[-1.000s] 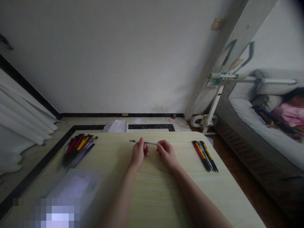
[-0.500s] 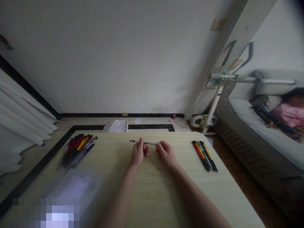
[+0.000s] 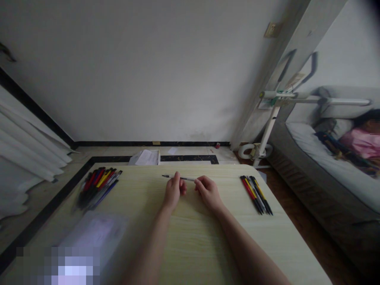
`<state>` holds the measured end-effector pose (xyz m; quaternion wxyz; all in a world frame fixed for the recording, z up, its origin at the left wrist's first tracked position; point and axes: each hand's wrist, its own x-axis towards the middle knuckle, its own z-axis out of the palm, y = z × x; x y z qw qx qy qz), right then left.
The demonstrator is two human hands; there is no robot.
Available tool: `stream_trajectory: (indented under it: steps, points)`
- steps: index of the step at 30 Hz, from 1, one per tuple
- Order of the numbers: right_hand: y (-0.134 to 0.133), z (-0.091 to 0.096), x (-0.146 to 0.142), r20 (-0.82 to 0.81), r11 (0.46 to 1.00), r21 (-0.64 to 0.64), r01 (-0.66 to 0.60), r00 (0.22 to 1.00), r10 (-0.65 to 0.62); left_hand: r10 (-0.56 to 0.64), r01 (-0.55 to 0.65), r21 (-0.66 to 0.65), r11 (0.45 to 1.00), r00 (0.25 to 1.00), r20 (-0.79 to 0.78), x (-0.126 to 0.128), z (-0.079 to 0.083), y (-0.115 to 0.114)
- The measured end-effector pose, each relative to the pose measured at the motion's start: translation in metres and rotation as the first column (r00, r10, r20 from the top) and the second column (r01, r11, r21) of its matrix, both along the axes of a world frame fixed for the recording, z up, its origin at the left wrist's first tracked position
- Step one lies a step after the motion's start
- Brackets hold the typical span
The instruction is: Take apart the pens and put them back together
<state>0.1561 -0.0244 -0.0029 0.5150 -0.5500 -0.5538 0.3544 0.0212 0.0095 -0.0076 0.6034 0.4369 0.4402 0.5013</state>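
Note:
A slim clear pen with a dark tip (image 3: 166,176) is held crosswise above the far part of the wood-grain table (image 3: 190,241). My left hand (image 3: 173,190) pinches its middle between thumb and curled fingers. At the pen's right end, my right hand (image 3: 208,192) grips it with thumb and fingertips. To the far right lies a small row of pens (image 3: 255,194), red, yellow, clear and black, side by side. On the left rests a larger pile of pens (image 3: 99,186) in mixed colours.
A blurred translucent bag (image 3: 95,229) lies on the table's near left. Beyond the far edge, papers in a box (image 3: 145,157) stand on the floor. White exercise equipment (image 3: 268,130) and a grey sofa (image 3: 320,170) with a person in pink (image 3: 363,140) are at right.

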Motion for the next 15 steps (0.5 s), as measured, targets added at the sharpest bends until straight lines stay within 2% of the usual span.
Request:
stream_trajectory:
  steps: [15]
  points:
    - [0.0008,-0.0027,-0.0001,-0.052,1.0,0.012,-0.003,0.999,0.003,-0.001,0.001,-0.025,1.0,1.0,0.0,-0.0001,0.0037,-0.0009]
